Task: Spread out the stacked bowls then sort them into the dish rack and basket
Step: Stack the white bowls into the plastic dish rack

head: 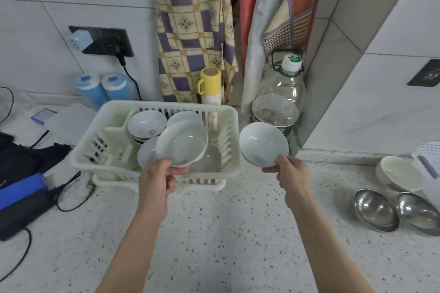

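A white plastic dish rack (92, 147) stands on the speckled counter and holds several white ceramic bowls (146, 123). My left hand (157, 179) pinches the near rim of a white bowl (182, 141), tilted up above the rack's front. My right hand (292, 176) pinches the rim of a second white bowl (262, 142), held in the air just right of the rack. Two steel bowls (375, 211) lie on the counter at the right, with a cream bowl (401, 173) behind them. A white perforated basket (428, 149) shows at the right edge.
A large clear water bottle (281, 92) and a yellow flask (210, 85) stand behind the rack by hanging cloths. Two blue canisters (102, 87), a wall socket with cable, dark bags and a blue case (21, 188) crowd the left side.
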A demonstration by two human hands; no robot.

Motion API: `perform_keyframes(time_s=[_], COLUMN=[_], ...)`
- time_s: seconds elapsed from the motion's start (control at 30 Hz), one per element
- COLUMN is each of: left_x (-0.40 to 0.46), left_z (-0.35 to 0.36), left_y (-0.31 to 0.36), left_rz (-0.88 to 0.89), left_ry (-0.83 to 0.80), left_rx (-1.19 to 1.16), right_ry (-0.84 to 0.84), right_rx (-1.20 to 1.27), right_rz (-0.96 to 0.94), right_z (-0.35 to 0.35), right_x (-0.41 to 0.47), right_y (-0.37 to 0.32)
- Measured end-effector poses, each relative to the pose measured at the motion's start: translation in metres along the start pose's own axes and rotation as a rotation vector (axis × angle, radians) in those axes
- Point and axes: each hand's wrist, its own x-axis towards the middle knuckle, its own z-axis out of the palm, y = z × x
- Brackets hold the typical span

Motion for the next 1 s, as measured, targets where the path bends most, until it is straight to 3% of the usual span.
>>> perform_keyframes(time_s=[0.17,0.37,1.0], left_x=[0.033,0.059,0.096], left_z=[-0.033,-0.049,-0.047], left_y=[0.021,0.023,0.003], left_rz=[0.055,0.047,0.045], left_ry=[0.049,0.079,0.053], left_rx=[-0.026,-0.048,-0.054], right_ry=[-0.12,-0.144,-0.023], right_rx=[-0.219,-0.496,-1.054], right_rz=[-0.123,-0.228,-0.274], right_z=[0.055,0.096,0.127], right_x=[0.002,0.006,0.012], right_y=[-0.014,-0.013,0.006])
